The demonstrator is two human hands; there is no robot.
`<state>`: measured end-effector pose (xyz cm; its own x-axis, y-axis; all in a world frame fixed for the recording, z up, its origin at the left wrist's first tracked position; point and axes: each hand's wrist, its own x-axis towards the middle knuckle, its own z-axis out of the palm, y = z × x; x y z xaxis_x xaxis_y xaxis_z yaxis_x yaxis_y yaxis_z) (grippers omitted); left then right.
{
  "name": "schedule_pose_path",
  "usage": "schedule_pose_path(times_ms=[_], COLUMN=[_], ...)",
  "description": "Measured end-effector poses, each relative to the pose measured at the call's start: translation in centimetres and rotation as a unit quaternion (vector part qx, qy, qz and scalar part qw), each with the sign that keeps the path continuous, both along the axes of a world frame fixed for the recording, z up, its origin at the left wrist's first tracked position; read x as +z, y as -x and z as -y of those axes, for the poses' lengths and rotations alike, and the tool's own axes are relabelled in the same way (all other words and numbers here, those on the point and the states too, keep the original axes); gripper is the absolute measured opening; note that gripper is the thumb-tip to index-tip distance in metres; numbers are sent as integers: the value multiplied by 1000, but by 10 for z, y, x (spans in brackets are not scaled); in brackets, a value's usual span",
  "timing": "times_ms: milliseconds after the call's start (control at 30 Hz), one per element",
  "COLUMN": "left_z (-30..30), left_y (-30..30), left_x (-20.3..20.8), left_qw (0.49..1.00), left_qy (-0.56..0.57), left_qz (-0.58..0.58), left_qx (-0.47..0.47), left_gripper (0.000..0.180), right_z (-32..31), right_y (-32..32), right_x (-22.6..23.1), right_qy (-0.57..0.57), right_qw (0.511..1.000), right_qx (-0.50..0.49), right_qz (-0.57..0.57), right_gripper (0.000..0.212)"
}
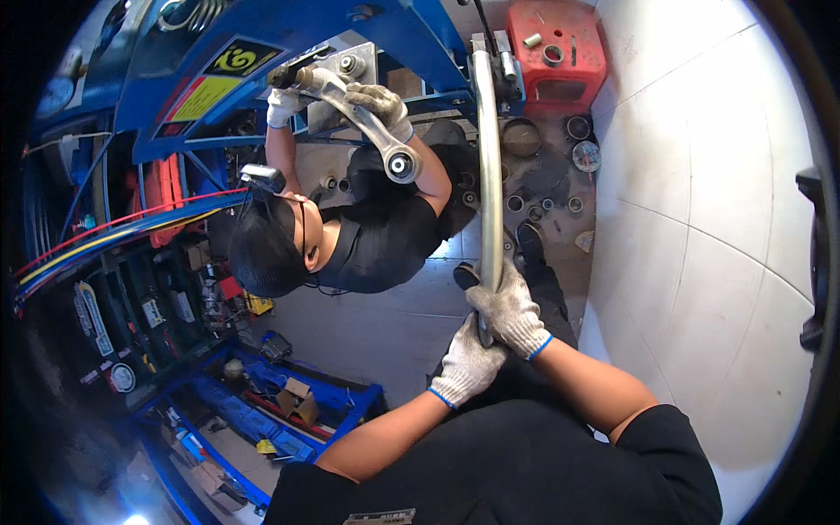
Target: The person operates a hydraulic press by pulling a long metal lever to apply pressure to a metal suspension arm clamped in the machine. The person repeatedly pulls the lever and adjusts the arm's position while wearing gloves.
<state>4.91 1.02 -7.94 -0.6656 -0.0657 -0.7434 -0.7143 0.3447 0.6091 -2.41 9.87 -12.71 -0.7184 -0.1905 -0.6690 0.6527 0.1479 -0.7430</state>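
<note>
Both of my hands wear white knit gloves with blue cuffs. My left hand (472,360) is closed around the near end of a long metal pipe (490,184). Just above it, my right hand (510,312) is wrapped round the same pipe. The pipe runs away from me to a jack-like mechanism (506,66) beside the blue press frame (411,35). Across from me, a crouching co-worker in gloves holds a silver control arm (372,131) with a round bushing at its near end. Its far end rests among metal blocks (352,66) at the press.
A red stool (560,87) with metal sleeves on top stands at the far right. Several rings and bushings (516,204) lie on the floor below it. A white tiled wall (700,219) rises on my right. Blue racks (254,420) with tools and boxes fill the lower left.
</note>
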Motion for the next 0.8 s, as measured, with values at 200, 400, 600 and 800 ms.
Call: schedule_pose_path(times_ms=[200, 400, 600, 800], left_z=[-4, -6, -3, -5], left_y=[-8, -10, 0, 11], left_x=[0, 6, 12, 71], left_qw=[998, 994, 994, 958], left_qy=[-22, -2, 27, -38], left_qz=[5, 78, 102, 218], left_qx=[66, 72, 23, 180], left_gripper=[60, 64, 64, 68], right_z=[-10, -19, -20, -11], right_y=[4, 7, 33, 60], right_x=[0, -3, -8, 5], right_qy=[32, 70, 139, 194], right_qw=[999, 993, 977, 969], right_qx=[35, 78, 97, 11], right_qz=[-6, 50, 129, 155], right_gripper=[56, 68, 67, 51])
